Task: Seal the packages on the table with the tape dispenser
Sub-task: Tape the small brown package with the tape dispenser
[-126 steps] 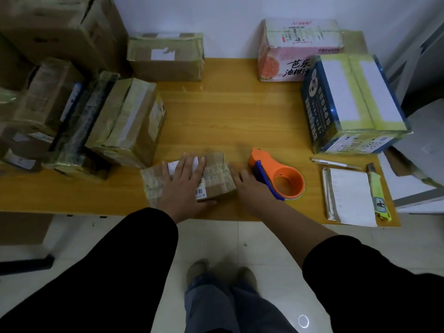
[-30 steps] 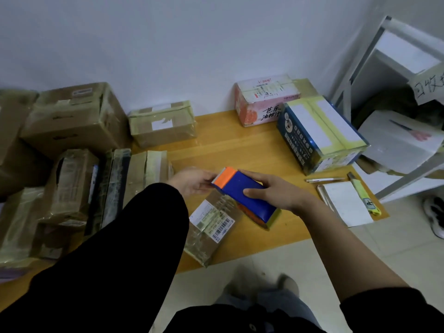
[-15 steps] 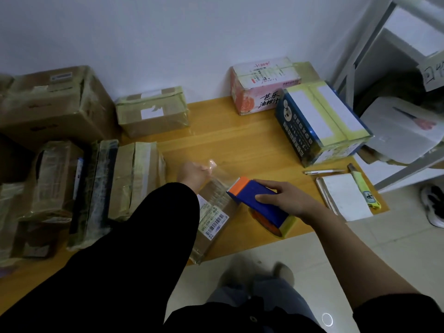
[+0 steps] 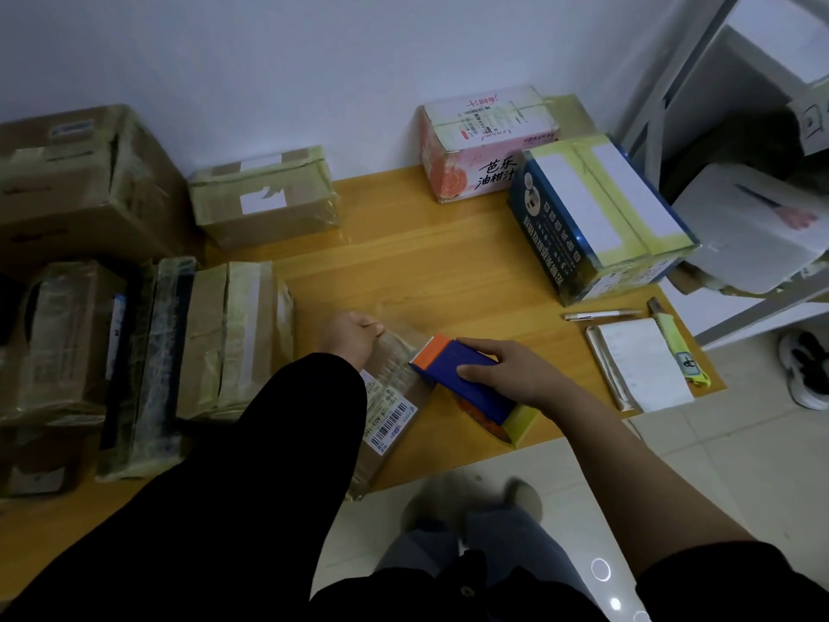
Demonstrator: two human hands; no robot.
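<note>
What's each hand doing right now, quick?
Left hand: curled, apparently pinching the tape end at the far end of the small package.
Right hand: closed around the tape dispenser.

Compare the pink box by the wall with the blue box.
The pink box is pink and white with a fruit picture; the blue box is blue with white print. The pink box sits square to the wall; the blue box is turned at an angle, nearer the right edge of the table. Both are closed, with tape and labels on top.

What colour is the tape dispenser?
The tape dispenser is blue and orange; head view.
</note>
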